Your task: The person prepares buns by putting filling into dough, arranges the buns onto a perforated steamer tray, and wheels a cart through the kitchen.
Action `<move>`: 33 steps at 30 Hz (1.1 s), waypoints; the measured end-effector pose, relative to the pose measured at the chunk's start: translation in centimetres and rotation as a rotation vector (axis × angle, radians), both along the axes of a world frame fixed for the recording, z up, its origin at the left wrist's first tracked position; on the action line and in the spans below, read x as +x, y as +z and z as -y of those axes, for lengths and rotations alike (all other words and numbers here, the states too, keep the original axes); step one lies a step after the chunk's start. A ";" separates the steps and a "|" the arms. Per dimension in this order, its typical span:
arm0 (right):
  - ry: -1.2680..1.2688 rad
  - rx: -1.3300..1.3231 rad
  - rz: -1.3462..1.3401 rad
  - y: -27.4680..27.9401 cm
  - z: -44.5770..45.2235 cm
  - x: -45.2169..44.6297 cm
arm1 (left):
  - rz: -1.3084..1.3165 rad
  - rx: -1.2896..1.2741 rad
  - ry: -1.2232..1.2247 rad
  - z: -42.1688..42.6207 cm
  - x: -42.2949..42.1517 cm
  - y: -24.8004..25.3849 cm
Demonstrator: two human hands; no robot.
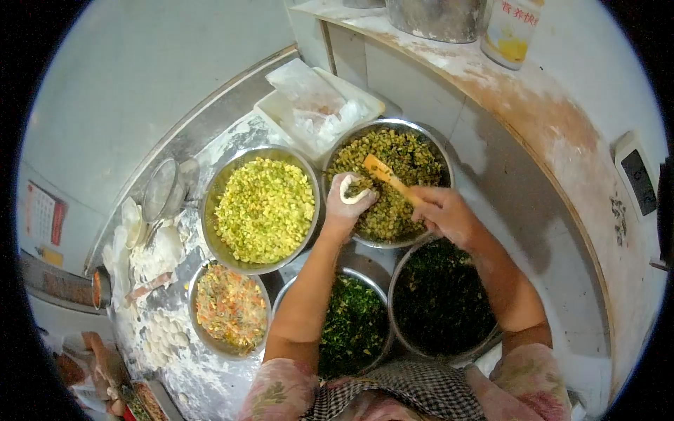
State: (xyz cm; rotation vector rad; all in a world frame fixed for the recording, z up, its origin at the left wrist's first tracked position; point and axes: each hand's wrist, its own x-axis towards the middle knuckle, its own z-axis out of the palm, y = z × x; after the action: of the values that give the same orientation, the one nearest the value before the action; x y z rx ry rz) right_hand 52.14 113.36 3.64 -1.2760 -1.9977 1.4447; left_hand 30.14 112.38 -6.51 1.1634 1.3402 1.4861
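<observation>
My left hand [342,214], dusted with flour, is curled around a dough wrapper [349,184] cupped over the near left part of a steel bowl. Some dark greenish filling shows inside the wrapper. In my right hand [444,212] is a wooden spatula [394,181], its flat end close beside the wrapper and over the bowl. That bowl [449,158] holds chopped yellow-green filling [411,151]. Whether the spatula touches the wrapper, I cannot tell.
Nearby stand bowls of yellow filling [265,207], carrot-flecked filling [230,305], chopped greens [354,323] and dark greens [442,298]. A white tub [270,112] holds plastic bags. Flour and dough pieces [163,333] lie left. A shelf [505,91] curves right. Another person [98,358] works lower left.
</observation>
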 end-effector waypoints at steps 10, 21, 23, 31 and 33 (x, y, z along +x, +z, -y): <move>-0.244 -0.359 -0.621 -4.8 1.5 -3.8 | 0.687 -0.033 -0.122 2.8 2.7 4.4; 0.169 0.468 -0.194 0.5 0.0 -3.8 | -0.021 -0.036 -0.557 3.0 0.1 6.3; 0.225 0.525 -0.189 1.5 -0.2 -3.4 | 0.098 -0.095 -0.525 3.3 0.4 7.2; 0.396 0.888 0.252 0.0 -0.6 0.7 | 0.362 -0.161 -0.529 2.5 -0.9 6.9; 0.441 0.859 0.265 0.0 -1.0 0.7 | 0.241 -0.167 -0.517 2.2 -1.2 6.0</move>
State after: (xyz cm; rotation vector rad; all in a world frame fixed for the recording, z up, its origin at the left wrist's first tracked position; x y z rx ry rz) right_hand 52.82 114.35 3.62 -0.6822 -2.7330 0.3985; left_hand 28.92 110.21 -0.56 1.0794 0.8924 1.0765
